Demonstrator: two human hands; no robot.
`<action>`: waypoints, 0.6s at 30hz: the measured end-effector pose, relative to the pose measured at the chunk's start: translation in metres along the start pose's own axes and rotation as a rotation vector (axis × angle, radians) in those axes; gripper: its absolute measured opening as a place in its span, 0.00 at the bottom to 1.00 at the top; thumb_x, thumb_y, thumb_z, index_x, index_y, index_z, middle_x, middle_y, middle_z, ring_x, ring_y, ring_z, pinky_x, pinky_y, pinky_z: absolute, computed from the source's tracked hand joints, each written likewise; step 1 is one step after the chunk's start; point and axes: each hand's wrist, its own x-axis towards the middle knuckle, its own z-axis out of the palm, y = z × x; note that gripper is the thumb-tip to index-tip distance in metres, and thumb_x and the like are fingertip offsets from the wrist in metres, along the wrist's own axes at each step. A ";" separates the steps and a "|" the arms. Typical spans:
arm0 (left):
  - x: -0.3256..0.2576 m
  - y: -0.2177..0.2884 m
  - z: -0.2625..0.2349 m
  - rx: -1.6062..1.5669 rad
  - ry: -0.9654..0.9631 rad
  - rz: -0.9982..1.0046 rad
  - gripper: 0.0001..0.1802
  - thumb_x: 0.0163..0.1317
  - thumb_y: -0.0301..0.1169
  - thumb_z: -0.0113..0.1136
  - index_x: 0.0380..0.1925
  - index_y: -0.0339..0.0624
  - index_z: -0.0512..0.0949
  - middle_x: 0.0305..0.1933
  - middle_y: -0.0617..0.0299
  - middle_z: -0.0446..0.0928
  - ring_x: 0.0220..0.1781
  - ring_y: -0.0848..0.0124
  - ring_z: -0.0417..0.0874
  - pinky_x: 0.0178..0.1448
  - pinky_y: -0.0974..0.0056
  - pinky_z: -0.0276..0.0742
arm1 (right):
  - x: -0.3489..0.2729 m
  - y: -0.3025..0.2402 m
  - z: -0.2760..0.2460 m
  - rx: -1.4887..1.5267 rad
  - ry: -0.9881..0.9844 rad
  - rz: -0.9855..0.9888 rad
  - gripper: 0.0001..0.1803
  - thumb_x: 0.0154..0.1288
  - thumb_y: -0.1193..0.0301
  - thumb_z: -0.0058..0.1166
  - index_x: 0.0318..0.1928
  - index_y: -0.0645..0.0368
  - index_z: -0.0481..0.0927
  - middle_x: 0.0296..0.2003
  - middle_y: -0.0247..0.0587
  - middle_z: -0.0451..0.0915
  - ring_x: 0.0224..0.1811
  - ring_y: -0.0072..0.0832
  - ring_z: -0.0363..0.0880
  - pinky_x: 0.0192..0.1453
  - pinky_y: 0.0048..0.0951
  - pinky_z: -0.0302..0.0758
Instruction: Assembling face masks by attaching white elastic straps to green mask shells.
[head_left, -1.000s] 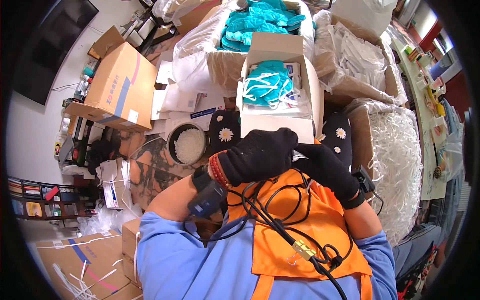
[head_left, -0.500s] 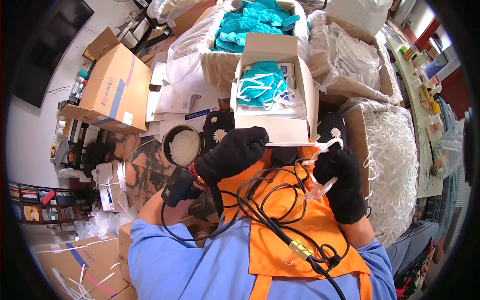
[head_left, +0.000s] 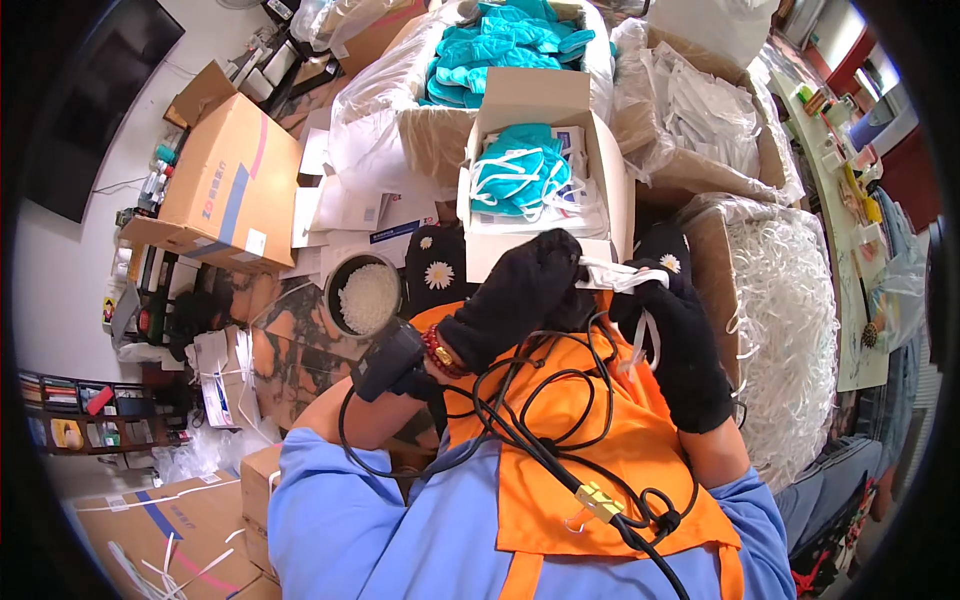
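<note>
The left hand, in a black knitted glove [head_left: 510, 305], and the right hand, in a black knitted glove [head_left: 680, 350], are positioned in front of the torso, above a bright orange fabric apron [head_left: 590, 510]. A narrow, bunched white band [head_left: 612, 274] spans the gap between the 2 hands, at the near side of an open white cardboard box [head_left: 622, 200]. The left fingers are together, clamped on the left end of the band. The right fingers are curled and clamped on its right end; the exact fingertip contact is hidden by the dark glove. A thin white loop [head_left: 655, 340] hangs beside the right hand; whether it is part of the same band cannot be told. Inside the box, teal fabric masks with white straps [head_left: 525, 170] lie on flat white packets [head_left: 590, 215]. At the far side stands a large carton lined with clear plastic, containing a heap of teal fabric pieces [head_left: 510, 45]; to its right, a second lined carton contains flat white packs [head_left: 700, 105]. At the right, nearer, a brown carton holds a dense mass of white strips [head_left: 785, 340]. At the left, a round dark bowl [head_left: 334, 295] containing white granules rests on the floor, near a tall brown cardboard carton [head_left: 225, 175]. Black cables [head_left: 545, 445] cross the apron.
</note>
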 end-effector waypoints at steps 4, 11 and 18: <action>0.000 -0.004 0.009 0.706 0.096 0.496 0.12 0.55 0.29 0.58 0.37 0.33 0.73 0.36 0.50 0.74 0.41 0.56 0.77 0.44 0.59 0.75 | 0.005 0.010 -0.012 -0.287 -0.121 -0.164 0.11 0.68 0.70 0.46 0.43 0.62 0.78 0.35 0.35 0.80 0.32 0.19 0.78 0.34 0.20 0.73; -0.006 0.010 0.017 0.302 -0.085 0.312 0.13 0.49 0.25 0.59 0.35 0.33 0.71 0.34 0.49 0.70 0.42 0.53 0.75 0.46 0.55 0.73 | 0.014 0.020 -0.012 -0.541 0.034 -0.296 0.12 0.72 0.68 0.42 0.42 0.60 0.78 0.29 0.32 0.76 0.30 0.17 0.73 0.34 0.18 0.67; 0.001 0.001 0.023 0.395 0.073 0.437 0.14 0.62 0.27 0.54 0.47 0.34 0.70 0.29 0.58 0.71 0.23 0.72 0.74 0.29 0.67 0.72 | 0.015 0.008 0.018 -0.281 0.121 -0.322 0.14 0.74 0.66 0.41 0.49 0.60 0.77 0.33 0.35 0.76 0.34 0.19 0.74 0.38 0.22 0.71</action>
